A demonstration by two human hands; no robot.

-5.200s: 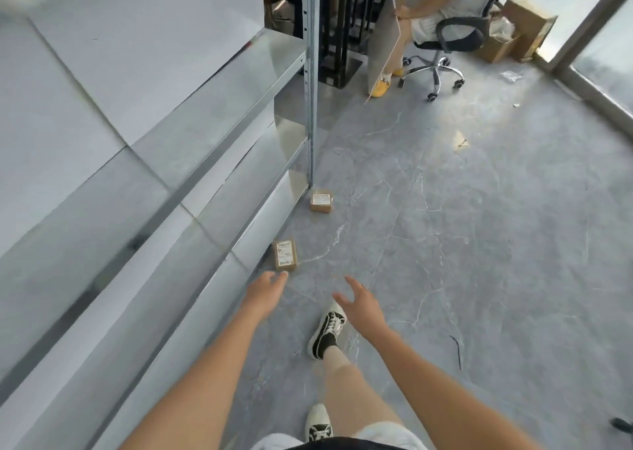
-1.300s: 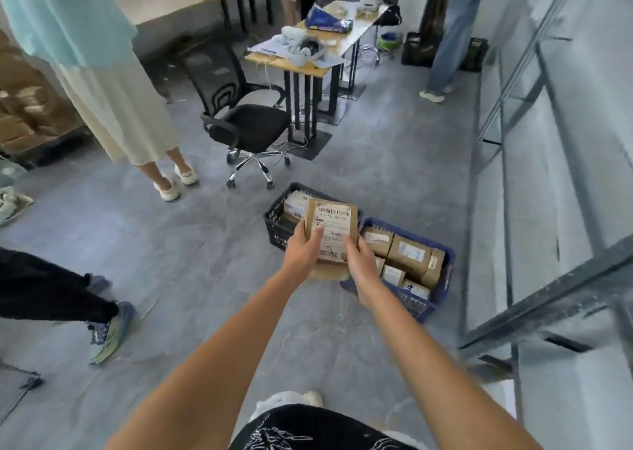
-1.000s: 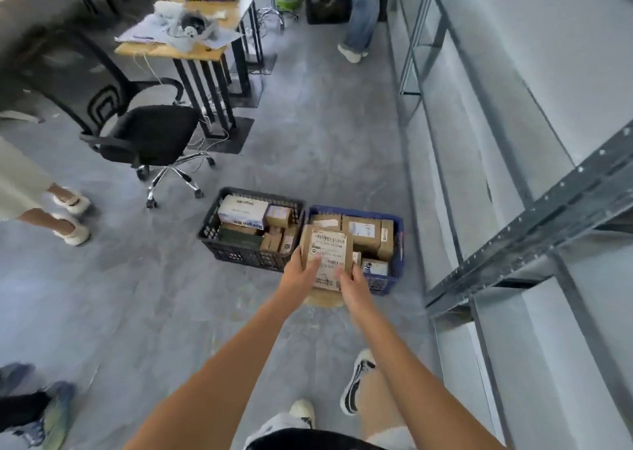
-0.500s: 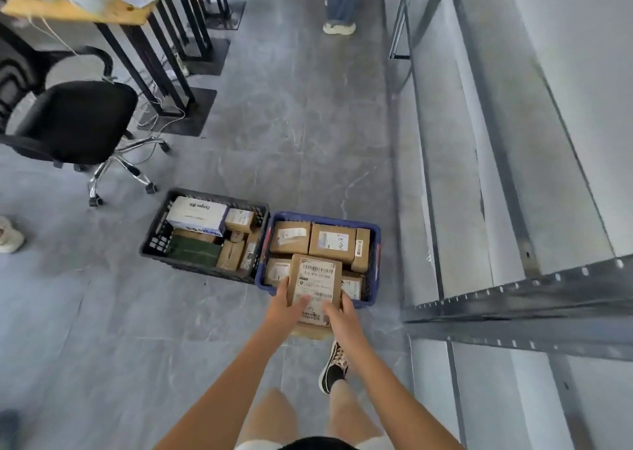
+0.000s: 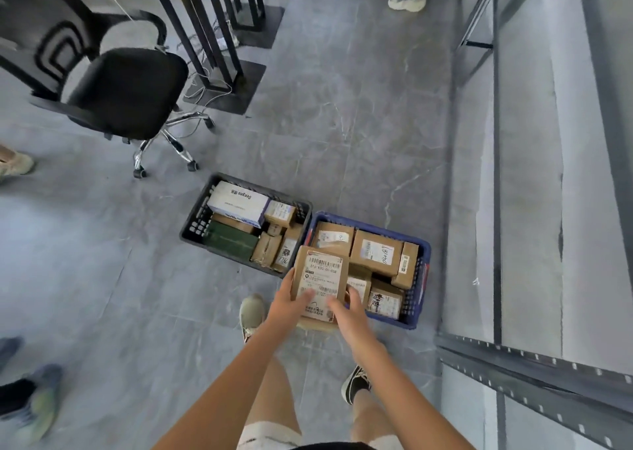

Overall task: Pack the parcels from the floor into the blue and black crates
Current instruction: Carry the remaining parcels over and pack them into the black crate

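- The grey marbled floor (image 5: 342,106) fills most of the view, with a metal shelving rack (image 5: 513,209) running along the right side.
- A black office chair (image 5: 126,89) on a chrome wheeled base stands at the upper left, beside the black legs of a wooden desk (image 5: 205,21).
- The black crate (image 5: 195,220) sits on the floor, packed with a white box, a dark green box and several small brown cartons.
- The blue crate (image 5: 423,271) stands just to the right of the black one, their sides touching or nearly so; it holds brown labelled cartons lying flat and on edge.
- The parcel (image 5: 320,278), a brown carton with a white barcode label facing up, is held in the air over the near left corner of the blue crate. A second brown carton seems to sit under it, though only an edge shows.
- The left hand (image 5: 291,304) grips the parcel's left side, thumb pressed on the label.
- The right hand (image 5: 346,309) grips the right near side, fingers curled around the edge.
- Other people's shoes show at the top edge and far left.
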